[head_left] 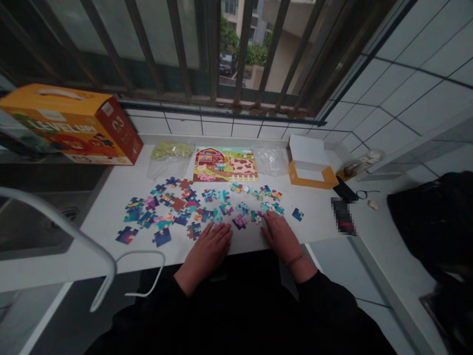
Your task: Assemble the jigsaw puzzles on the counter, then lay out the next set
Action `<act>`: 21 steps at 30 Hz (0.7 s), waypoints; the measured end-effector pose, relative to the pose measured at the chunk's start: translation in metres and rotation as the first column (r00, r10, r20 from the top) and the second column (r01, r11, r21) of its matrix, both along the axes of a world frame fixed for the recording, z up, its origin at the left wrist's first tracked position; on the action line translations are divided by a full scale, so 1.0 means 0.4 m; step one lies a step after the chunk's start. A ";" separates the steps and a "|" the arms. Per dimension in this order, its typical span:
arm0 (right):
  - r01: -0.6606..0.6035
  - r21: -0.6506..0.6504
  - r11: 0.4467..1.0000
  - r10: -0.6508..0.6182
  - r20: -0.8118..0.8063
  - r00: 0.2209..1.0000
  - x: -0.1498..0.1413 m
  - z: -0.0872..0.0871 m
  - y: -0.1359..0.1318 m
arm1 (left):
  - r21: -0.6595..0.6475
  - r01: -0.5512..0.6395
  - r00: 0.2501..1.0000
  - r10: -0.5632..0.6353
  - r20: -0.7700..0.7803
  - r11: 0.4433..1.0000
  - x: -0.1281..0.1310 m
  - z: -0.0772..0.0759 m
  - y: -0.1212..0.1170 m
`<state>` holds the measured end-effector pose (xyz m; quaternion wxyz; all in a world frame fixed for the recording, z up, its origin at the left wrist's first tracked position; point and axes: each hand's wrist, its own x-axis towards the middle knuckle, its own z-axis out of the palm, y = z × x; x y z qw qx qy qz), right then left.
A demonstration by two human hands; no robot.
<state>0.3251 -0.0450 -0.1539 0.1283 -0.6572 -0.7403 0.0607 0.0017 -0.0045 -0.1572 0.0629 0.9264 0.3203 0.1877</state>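
"Head view: where are the multicoloured, knob-edged jigsaw pieces [191, 206]?"

"Nearside of the flat, rectangular, brightly printed farm picture [226, 165], which looks whole; many lie loose, so joining seems far from done."

"Hands?"

"Nearside too: bare left hand [211, 242] flat, fingers together; bare right hand [280, 235] against pieces, pinch unclear."

White countertop [318, 212] with puzzle pieces [162, 237], farm picture [226, 166], plastic bags [271, 161], orange carton [70, 130], open box [312, 181]

One left hand [215, 240] and one right hand [280, 232] — two in all; one farm-scene picture [226, 173]; two clear plastic bags [272, 161]; one orange LEVEL UP! carton [70, 118]; one open orange-and-white box [309, 182]; dozens of jigsaw pieces [161, 237] — too overlapped for an exact count.
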 end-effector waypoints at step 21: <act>0.324 -0.133 0.937 -0.289 0.231 0.929 -0.155 0.120 0.065 | 0.141 -0.104 0.995 0.102 0.023 0.985 0.002 0.012 -0.026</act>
